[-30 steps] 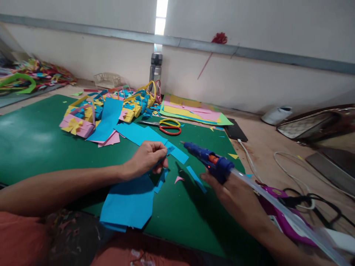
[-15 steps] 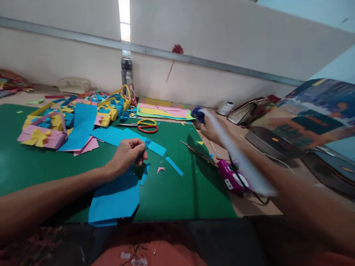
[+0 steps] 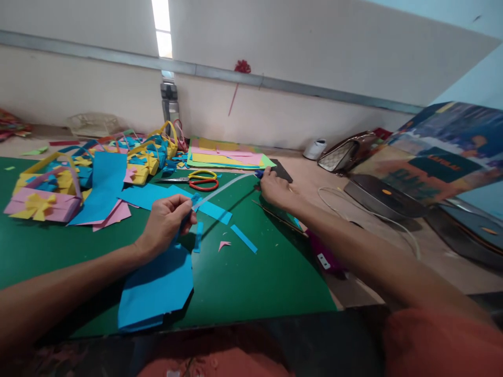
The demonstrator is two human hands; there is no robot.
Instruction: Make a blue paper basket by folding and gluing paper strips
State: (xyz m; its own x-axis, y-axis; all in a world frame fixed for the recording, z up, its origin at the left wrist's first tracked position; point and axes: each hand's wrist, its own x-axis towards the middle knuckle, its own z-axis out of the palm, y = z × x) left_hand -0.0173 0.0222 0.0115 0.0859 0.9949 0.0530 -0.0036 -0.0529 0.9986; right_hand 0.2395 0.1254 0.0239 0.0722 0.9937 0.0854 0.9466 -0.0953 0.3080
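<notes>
My left hand (image 3: 167, 222) is closed, pinching a small blue paper piece (image 3: 195, 198) between thumb and fingers. Below it, a larger blue paper sheet (image 3: 157, 288) with cut corners lies at the mat's near edge. Across the mat, my right hand (image 3: 275, 187) is wrapped round a dark blue tool that looks like a hot glue gun (image 3: 259, 174), mostly hidden by the fingers. From this tool a long translucent stick (image 3: 228, 184) slants down towards my left hand; whether it touches the paper I cannot tell. Blue paper strips (image 3: 243, 239) lie between my hands.
Scissors (image 3: 203, 180) lie behind my left hand. Paper baskets (image 3: 45, 201) crowd the left; stacked coloured sheets (image 3: 226, 157) lie at the back. A dark pointed blade (image 3: 279, 217), a purple power strip (image 3: 324, 254) and a white cable (image 3: 393, 222) are on the right.
My right hand has come left and slightly nearer with the glue gun. Its stick has swung from the right side over towards my left hand, which keeps hold of the paper piece.
</notes>
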